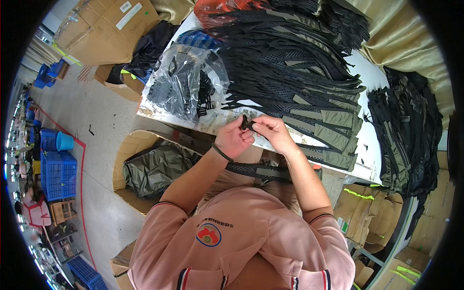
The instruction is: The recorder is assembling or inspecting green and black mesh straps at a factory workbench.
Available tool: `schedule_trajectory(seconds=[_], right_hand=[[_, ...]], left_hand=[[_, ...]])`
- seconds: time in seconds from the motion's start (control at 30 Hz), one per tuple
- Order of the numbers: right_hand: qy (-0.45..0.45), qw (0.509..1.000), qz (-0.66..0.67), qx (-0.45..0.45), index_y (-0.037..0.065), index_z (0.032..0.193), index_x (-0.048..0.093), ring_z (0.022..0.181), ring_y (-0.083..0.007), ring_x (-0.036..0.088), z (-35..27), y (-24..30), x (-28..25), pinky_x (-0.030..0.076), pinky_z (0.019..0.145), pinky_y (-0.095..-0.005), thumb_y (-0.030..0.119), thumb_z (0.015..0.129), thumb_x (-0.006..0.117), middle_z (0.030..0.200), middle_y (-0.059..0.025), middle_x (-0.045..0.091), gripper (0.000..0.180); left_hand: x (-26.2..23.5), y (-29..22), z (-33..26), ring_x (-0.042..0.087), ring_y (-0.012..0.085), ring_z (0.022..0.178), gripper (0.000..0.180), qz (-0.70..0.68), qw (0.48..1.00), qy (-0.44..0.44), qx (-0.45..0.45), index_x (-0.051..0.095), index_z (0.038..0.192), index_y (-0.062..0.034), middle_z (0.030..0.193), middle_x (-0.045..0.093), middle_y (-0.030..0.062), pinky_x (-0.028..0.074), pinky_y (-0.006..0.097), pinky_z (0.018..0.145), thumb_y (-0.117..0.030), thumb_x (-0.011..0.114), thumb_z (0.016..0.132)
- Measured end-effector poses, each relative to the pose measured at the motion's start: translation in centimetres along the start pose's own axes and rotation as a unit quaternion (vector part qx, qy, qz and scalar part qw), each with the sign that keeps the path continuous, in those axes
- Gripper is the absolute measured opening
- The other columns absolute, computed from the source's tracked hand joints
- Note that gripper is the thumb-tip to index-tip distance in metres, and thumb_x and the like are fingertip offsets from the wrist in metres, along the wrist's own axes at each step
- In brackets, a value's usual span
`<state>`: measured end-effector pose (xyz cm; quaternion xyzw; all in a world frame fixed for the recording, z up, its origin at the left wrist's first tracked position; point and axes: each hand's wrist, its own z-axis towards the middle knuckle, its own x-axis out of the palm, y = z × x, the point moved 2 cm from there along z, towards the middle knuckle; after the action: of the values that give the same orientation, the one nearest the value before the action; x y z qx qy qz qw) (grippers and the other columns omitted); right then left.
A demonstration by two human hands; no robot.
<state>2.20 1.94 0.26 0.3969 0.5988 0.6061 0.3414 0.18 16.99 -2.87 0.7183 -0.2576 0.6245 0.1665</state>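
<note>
Close together at the table's near edge, my left hand and my right hand both pinch a small black piece, perhaps a plastic buckle; its exact kind is too small to make out. Below them a black mesh strap with a grey-green patch lies across my lap. Just beyond my hands, many black mesh straps with grey-green fabric ends are spread in overlapping rows on the white table. To their left, a clear plastic bag holds black buckle-like parts.
An open cardboard box with dark sheeting stands left of my lap. Large cartons are at the far left. More black straps hang over the table's right side. Blue crates stand across the floor; flattened cardboard is at right.
</note>
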Motion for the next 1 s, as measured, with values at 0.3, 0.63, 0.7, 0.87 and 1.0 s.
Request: schedule_trajectory(seconds=[0.3, 0.63, 0.7, 0.87, 1.0], right_hand=[[0.038, 0.982, -0.145, -0.111, -0.001, 0.096, 0.065, 0.073, -0.0121, 0.055, -0.4, 1.6, -0.3, 0.045, 0.068, -0.0266, 0.004, 0.087, 0.061, 0.079, -0.0045, 0.059, 0.011], [-0.036, 0.903, -0.381, -0.197, 0.003, 0.086, 0.065, 0.071, -0.0261, 0.055, -1.2, 3.7, 0.7, 0.04, 0.074, -0.0339, 0.005, 0.076, 0.065, 0.074, -0.0087, 0.057, 0.01], [-0.043, 0.906, -0.378, -0.183, 0.003, 0.086, 0.065, 0.07, -0.0255, 0.055, -1.4, 3.7, 0.8, 0.04, 0.073, -0.0336, 0.005, 0.076, 0.065, 0.074, -0.0086, 0.057, 0.009], [-0.037, 0.901, -0.369, -0.226, 0.001, 0.082, 0.064, 0.071, -0.0284, 0.054, -1.5, 3.4, 0.9, 0.041, 0.073, -0.0356, 0.003, 0.075, 0.064, 0.071, -0.01, 0.055, 0.006], [-0.069, 0.914, -0.354, -0.187, 0.002, 0.083, 0.064, 0.069, -0.0231, 0.057, -1.9, 2.1, 0.7, 0.045, 0.07, -0.0329, 0.0, 0.076, 0.065, 0.072, -0.0083, 0.058, 0.006]], left_hand=[[0.1, 0.8, 0.2, 0.043, 0.0121, 0.061, 0.02, 0.013, 0.998, -0.065, 0.003, 0.057, 0.086, -0.0083, 0.075, 0.054, 0.0003, 0.034, 0.028, 0.058, -0.024, 0.049, 0.096], [-2.3, 0.6, 0.3, 0.049, 0.011, 0.068, 0.022, 0.056, 0.996, -0.041, -0.056, 0.058, 0.093, -0.01, 0.081, 0.058, -0.0002, 0.037, 0.027, 0.063, -0.028, 0.047, 0.097], [-2.5, 0.6, 0.3, 0.055, 0.0116, 0.074, 0.027, 0.047, 0.996, 0.046, -0.067, 0.059, 0.099, -0.0084, 0.089, 0.062, 0.0014, 0.04, 0.028, 0.067, -0.03, 0.044, 0.098], [-2.3, 0.8, 0.2, 0.052, 0.0125, 0.072, 0.024, 0.093, 0.993, -0.056, -0.042, 0.059, 0.099, -0.0093, 0.087, 0.06, 0.0014, 0.04, 0.029, 0.068, -0.03, 0.047, 0.097], [-2.3, 0.9, 0.0, 0.05, 0.0122, 0.07, 0.022, 0.082, 0.994, -0.045, -0.055, 0.058, 0.099, -0.0101, 0.084, 0.058, 0.0006, 0.04, 0.028, 0.067, -0.029, 0.048, 0.096]])
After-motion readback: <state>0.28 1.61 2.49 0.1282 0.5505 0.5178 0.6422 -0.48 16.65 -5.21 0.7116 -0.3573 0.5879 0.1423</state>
